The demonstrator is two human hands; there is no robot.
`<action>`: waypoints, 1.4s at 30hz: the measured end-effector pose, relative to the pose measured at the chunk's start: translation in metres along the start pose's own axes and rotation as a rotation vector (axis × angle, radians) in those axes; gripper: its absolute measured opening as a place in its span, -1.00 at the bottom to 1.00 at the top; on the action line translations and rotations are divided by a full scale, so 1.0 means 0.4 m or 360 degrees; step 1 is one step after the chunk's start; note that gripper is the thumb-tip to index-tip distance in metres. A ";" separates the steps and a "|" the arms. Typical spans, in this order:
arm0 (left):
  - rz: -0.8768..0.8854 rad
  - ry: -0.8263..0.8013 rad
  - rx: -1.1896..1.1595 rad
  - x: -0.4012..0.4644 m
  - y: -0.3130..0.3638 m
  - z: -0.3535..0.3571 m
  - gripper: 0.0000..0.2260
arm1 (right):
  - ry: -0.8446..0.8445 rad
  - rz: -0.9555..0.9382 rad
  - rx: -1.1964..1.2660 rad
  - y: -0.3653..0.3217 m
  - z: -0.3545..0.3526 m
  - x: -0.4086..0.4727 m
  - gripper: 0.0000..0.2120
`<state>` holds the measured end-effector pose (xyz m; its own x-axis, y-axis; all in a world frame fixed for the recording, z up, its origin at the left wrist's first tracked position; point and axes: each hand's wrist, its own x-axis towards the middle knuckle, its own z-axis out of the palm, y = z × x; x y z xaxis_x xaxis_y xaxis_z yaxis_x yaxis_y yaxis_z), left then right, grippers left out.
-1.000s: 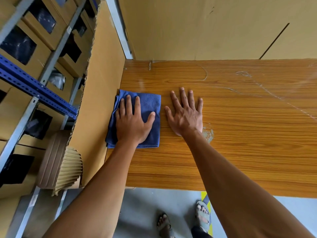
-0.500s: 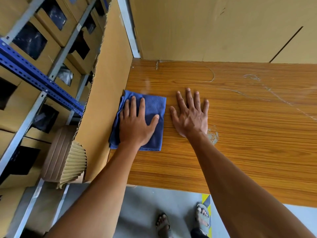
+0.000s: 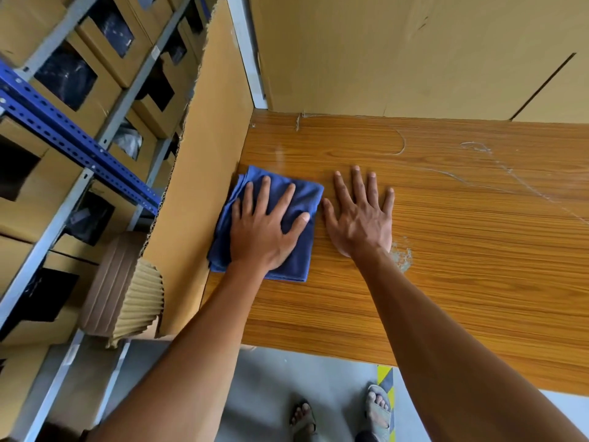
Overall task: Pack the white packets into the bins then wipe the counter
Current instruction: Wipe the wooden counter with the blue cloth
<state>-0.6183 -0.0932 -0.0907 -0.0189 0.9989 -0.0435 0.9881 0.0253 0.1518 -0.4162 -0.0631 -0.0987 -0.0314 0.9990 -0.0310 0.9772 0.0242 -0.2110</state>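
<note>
Wiping stage; no white packets in view. Blue cloth (image 3: 296, 199): folded, flat on the surface (image 3: 462, 266), against the cardboard wall (image 3: 210, 173), long axis running away from the body. Left hand (image 3: 261, 231): directly on the cloth, fingers spread straight, pressing, nothing gripped. Right hand (image 3: 360, 218): just beside the cloth's right edge, flat, released, palm on bare surface. Unwiped smears (image 3: 497, 167): well right of the cloth.

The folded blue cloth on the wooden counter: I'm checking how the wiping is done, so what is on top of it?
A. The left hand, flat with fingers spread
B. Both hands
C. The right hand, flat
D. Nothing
A: the left hand presses flat on the folded blue cloth, while the right hand lies flat on the bare wooden counter beside it.
</note>
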 end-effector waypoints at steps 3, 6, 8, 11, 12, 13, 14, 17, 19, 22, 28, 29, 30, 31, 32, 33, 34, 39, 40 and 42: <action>-0.0052 -0.0005 0.0009 0.030 0.000 -0.001 -0.30 | 0.0001 0.0005 -0.0002 -0.003 0.001 0.002 -0.35; -0.0062 -0.0056 -0.0032 0.180 0.001 -0.028 -0.23 | 0.0005 0.0002 -0.0016 -0.006 0.003 0.006 -0.36; -0.0065 -0.0140 -0.0036 0.261 0.008 -0.040 -0.18 | 0.0003 0.0003 -0.0024 -0.002 0.006 0.006 -0.36; -0.0082 -0.0177 -0.0045 0.261 0.019 -0.037 -0.14 | 0.0003 -0.0002 -0.0017 0.002 0.005 0.004 -0.36; -0.0075 -0.0162 -0.0046 0.228 0.017 -0.032 -0.13 | 0.0006 -0.0006 -0.0018 0.002 0.006 0.004 -0.36; -0.0065 -0.0129 -0.0043 0.181 0.015 -0.027 -0.14 | 0.0006 -0.0009 -0.0016 0.002 0.005 0.003 -0.36; -0.0053 -0.0072 -0.0037 0.126 0.012 -0.023 -0.15 | 0.0002 -0.0010 -0.0010 0.001 0.005 0.003 -0.36; -0.0063 0.0001 -0.0012 -0.006 0.009 -0.006 -0.20 | -0.0010 0.0004 0.0011 0.000 0.000 0.002 -0.36; -0.0087 -0.0032 -0.0010 -0.005 0.008 -0.002 -0.24 | -0.0011 0.0001 0.0002 -0.002 -0.001 0.001 -0.36; -0.0123 -0.0040 -0.0045 0.119 0.009 -0.013 -0.27 | -0.0010 -0.0010 -0.0018 -0.003 0.002 0.003 -0.36; -0.0148 -0.0142 -0.0031 0.257 0.025 -0.027 -0.25 | 0.0009 0.0002 -0.0011 0.002 0.004 0.003 -0.35; -0.0130 -0.0120 -0.0040 0.219 0.020 -0.023 -0.25 | 0.0010 -0.0002 -0.0009 0.000 0.005 0.003 -0.35; -0.0105 -0.0076 -0.0048 0.166 0.015 -0.017 -0.26 | 0.0007 -0.0002 -0.0009 0.000 0.006 0.003 -0.34; -0.0086 -0.0017 -0.0050 0.105 0.011 -0.010 -0.27 | 0.0003 -0.0001 -0.0008 0.000 0.005 0.001 -0.34; -0.0077 0.0026 -0.0043 0.046 0.009 -0.003 -0.28 | 0.0002 -0.0001 -0.0005 0.001 0.006 0.000 -0.34; -0.0076 0.0040 -0.0028 0.000 0.006 0.003 -0.30 | 0.0001 -0.0002 -0.0002 -0.001 0.007 -0.001 -0.34; -0.0077 0.0032 -0.0017 -0.024 0.004 0.006 -0.30 | 0.0000 -0.0002 0.0000 -0.001 0.004 -0.001 -0.34; -0.0093 -0.0016 -0.0026 0.130 0.011 -0.015 -0.27 | 0.0022 -0.0007 -0.0025 0.000 0.009 0.002 -0.34; -0.0112 -0.0051 -0.0045 0.178 0.014 -0.023 -0.26 | 0.0028 -0.0010 -0.0030 0.000 0.010 0.005 -0.34; -0.0150 -0.0094 -0.0045 0.243 0.021 -0.030 -0.25 | 0.0023 -0.0012 -0.0034 0.002 0.011 0.007 -0.34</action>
<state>-0.6135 0.0046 -0.0817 -0.1015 0.9880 -0.1166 0.9777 0.1208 0.1719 -0.4162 -0.0603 -0.1031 -0.0360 0.9992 -0.0150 0.9812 0.0325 -0.1902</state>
